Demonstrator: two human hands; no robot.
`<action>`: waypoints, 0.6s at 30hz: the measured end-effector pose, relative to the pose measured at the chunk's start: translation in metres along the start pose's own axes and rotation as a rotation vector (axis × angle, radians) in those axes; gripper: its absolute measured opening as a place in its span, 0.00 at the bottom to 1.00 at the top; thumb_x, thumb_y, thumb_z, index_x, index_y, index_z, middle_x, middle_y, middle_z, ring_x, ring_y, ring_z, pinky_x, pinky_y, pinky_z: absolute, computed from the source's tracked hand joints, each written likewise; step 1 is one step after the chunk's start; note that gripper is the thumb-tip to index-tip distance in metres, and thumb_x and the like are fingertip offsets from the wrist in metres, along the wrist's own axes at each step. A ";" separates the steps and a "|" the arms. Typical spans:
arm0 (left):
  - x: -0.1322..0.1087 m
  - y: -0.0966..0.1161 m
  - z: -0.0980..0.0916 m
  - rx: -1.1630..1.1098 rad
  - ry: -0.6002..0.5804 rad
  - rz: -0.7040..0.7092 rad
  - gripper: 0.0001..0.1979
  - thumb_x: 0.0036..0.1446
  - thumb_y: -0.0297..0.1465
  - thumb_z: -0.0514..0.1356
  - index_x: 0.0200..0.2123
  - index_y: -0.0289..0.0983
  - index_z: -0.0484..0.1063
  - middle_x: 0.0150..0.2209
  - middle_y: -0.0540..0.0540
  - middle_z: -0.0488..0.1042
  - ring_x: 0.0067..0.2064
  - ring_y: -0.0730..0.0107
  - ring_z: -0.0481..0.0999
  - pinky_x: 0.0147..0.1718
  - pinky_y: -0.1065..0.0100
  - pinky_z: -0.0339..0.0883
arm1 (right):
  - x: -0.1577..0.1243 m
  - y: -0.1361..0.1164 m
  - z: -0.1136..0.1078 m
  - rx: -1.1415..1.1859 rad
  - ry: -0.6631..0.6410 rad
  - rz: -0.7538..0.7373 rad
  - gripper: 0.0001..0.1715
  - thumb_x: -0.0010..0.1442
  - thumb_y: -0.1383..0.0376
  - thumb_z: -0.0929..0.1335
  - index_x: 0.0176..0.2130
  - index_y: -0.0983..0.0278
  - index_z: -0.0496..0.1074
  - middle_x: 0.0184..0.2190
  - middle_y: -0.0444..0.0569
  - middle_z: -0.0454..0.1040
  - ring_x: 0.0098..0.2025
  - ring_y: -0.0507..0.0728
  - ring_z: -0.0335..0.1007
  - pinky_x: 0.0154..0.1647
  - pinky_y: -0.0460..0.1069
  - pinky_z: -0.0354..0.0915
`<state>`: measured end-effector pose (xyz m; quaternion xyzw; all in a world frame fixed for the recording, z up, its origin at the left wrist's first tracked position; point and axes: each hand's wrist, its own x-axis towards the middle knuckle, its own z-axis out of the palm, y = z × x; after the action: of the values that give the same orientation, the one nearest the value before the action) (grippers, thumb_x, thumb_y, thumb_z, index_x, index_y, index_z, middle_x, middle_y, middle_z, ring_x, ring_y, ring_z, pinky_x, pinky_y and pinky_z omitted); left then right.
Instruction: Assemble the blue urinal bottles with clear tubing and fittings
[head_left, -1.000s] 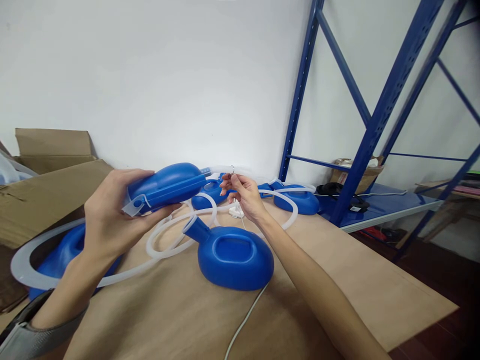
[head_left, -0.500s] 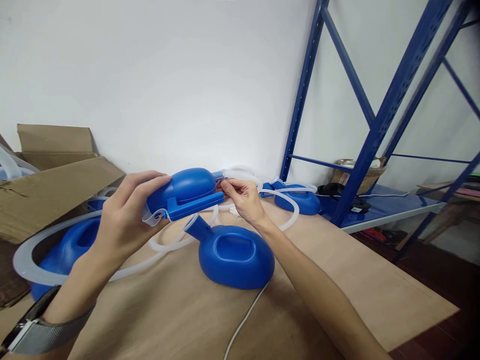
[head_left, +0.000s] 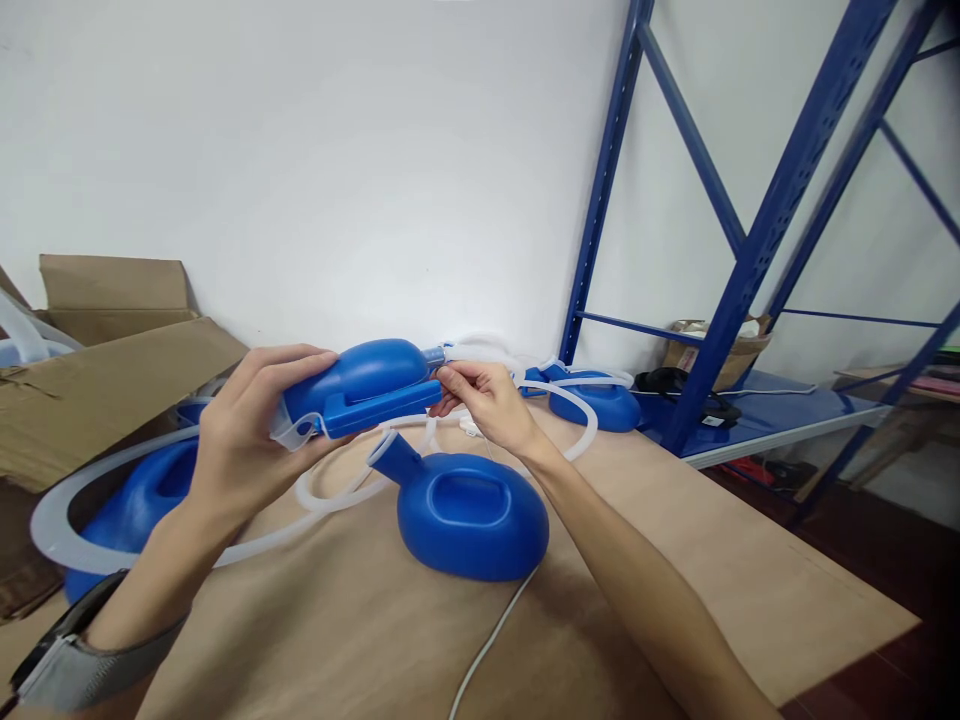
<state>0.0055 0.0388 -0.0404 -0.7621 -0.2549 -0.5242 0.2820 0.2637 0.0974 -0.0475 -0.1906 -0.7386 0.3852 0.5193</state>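
My left hand [head_left: 251,410] is closed around the wide end of a blue plastic urinal funnel [head_left: 375,372] and holds it tilted above the table. A blue bar handle runs along its near side, and a translucent flap curls at its left end. At the funnel's narrow tip, beside a clear tube fitting [head_left: 434,356], my right hand [head_left: 484,400] pinches with thumb and fingers. What lies between those fingertips is too small to make out. Below both hands a blue urinal bottle [head_left: 474,520] stands on the table, its open spout pointing up to the left.
Translucent hose [head_left: 82,540] loops across the brown-covered table [head_left: 720,560]. Another blue bottle [head_left: 596,403] lies at the back right, and one [head_left: 142,500] sits behind my left arm. A cardboard box [head_left: 112,375] stands left, a blue metal rack [head_left: 780,210] right. A white cable [head_left: 491,640] runs forward.
The funnel and my left hand have shifted slightly left. My right fingers stay by the tip, with the fingertips a little more curled beneath it. The standing bottle has stayed put.
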 end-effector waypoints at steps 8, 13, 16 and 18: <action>0.006 0.006 -0.003 0.008 -0.013 -0.236 0.27 0.54 0.50 0.71 0.50 0.41 0.75 0.43 0.48 0.81 0.41 0.63 0.81 0.41 0.64 0.75 | -0.008 -0.007 0.006 -0.411 0.093 -0.153 0.18 0.73 0.61 0.64 0.34 0.63 0.76 0.30 0.47 0.80 0.32 0.54 0.78 0.39 0.48 0.71; 0.004 0.006 -0.005 0.022 -0.070 -0.404 0.29 0.49 0.53 0.72 0.47 0.42 0.77 0.37 0.52 0.81 0.34 0.66 0.80 0.29 0.69 0.71 | -0.008 -0.001 0.006 -0.526 0.153 -0.251 0.16 0.71 0.63 0.65 0.33 0.60 0.76 0.32 0.48 0.81 0.34 0.56 0.77 0.41 0.50 0.68; 0.003 0.002 -0.006 0.005 -0.072 -0.367 0.28 0.49 0.52 0.72 0.48 0.42 0.77 0.39 0.51 0.81 0.37 0.64 0.81 0.33 0.68 0.73 | -0.008 0.000 0.007 -0.508 0.160 -0.239 0.16 0.71 0.63 0.65 0.32 0.60 0.76 0.31 0.48 0.80 0.34 0.56 0.76 0.41 0.50 0.68; 0.003 -0.001 -0.007 0.000 -0.077 -0.315 0.28 0.51 0.50 0.72 0.50 0.42 0.76 0.43 0.50 0.81 0.40 0.63 0.82 0.37 0.67 0.74 | -0.008 -0.002 0.009 -0.406 0.126 -0.174 0.18 0.72 0.62 0.65 0.31 0.61 0.76 0.30 0.48 0.80 0.32 0.55 0.77 0.40 0.50 0.69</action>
<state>0.0017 0.0348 -0.0354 -0.7323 -0.3817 -0.5324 0.1862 0.2589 0.0879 -0.0523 -0.2502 -0.7809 0.1697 0.5466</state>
